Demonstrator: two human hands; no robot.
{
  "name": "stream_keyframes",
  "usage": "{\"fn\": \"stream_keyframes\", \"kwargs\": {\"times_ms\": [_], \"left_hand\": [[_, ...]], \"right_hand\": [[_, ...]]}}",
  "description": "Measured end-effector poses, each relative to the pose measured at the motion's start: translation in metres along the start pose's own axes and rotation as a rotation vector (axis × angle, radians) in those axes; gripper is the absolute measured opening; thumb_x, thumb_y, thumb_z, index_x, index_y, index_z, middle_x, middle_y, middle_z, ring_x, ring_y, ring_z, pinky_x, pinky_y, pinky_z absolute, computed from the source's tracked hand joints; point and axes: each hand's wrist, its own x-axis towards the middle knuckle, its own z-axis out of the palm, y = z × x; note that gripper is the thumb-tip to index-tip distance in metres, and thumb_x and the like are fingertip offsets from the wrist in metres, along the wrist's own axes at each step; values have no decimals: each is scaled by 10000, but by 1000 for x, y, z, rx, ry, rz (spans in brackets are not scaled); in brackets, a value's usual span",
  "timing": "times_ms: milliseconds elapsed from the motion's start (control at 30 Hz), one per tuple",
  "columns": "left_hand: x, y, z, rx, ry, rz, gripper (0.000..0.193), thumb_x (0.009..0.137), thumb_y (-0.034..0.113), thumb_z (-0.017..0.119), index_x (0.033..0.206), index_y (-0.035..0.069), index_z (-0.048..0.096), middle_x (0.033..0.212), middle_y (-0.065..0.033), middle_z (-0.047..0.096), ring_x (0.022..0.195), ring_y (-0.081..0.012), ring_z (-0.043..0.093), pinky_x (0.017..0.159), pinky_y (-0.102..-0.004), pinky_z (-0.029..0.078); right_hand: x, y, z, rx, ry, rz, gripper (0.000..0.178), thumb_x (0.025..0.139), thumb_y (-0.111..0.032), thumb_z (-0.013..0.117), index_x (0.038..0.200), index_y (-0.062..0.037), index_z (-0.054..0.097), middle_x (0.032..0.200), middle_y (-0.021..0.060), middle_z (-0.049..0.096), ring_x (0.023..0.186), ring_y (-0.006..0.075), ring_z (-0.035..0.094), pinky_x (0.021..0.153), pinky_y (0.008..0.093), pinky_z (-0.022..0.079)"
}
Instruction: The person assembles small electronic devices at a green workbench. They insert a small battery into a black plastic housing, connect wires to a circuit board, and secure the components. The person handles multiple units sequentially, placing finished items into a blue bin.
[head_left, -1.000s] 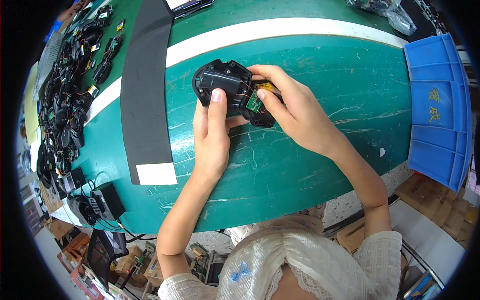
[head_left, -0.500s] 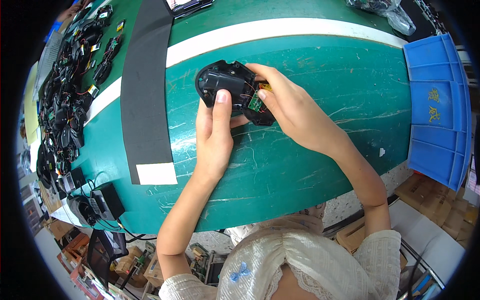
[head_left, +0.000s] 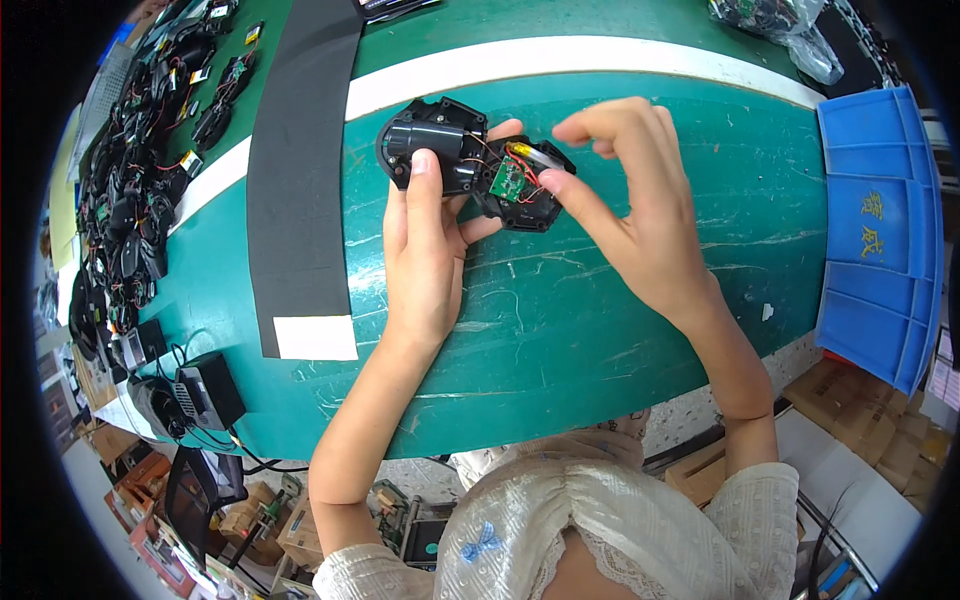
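My left hand (head_left: 425, 260) holds an opened black plastic housing (head_left: 425, 140) over the green table, its thumb on the larger half with the dark cylindrical part. The smaller black half (head_left: 528, 216) lies beside it on the right, joined by thin wires. In that half sit a green circuit board (head_left: 507, 182), red wires and a small silver and yellow battery (head_left: 535, 155). My right hand (head_left: 650, 220) is just right of it, fingers and thumb wide apart. The thumb tip reaches the battery's end; whether it touches cannot be made out.
A black strip (head_left: 300, 180) with a white end piece (head_left: 315, 338) crosses the table at left. Beyond it lies a heap of black wired parts (head_left: 130, 210). A blue plastic bin (head_left: 875, 230) stands at the right edge. A black power adapter (head_left: 210, 390) sits near the front left.
My right fingers have lifted off the housing and spread apart. The smaller half now shows its board and battery more openly. My left hand still holds the housing, slightly farther up and left.
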Motion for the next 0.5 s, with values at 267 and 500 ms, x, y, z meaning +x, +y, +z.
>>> {"fn": "stream_keyframes", "kwargs": {"times_ms": [267,500], "left_hand": [[-1,-1,2,-21,-27,9,388,983,350,299,1224,60,390,1178,-170,556,989,-188,607,712,-261,564],[-2,-4,4,22,-41,26,383,988,325,289,1234,45,378,1181,-170,552,1011,-196,594,750,-273,558]], "right_hand": [[-3,3,8,-95,10,-65,169,757,-52,652,896,-19,562,838,72,524,770,234,472,670,321,408],[-3,4,16,-115,60,-151,156,754,2,622,895,-16,558,871,86,535,788,243,480,695,335,419]]}}
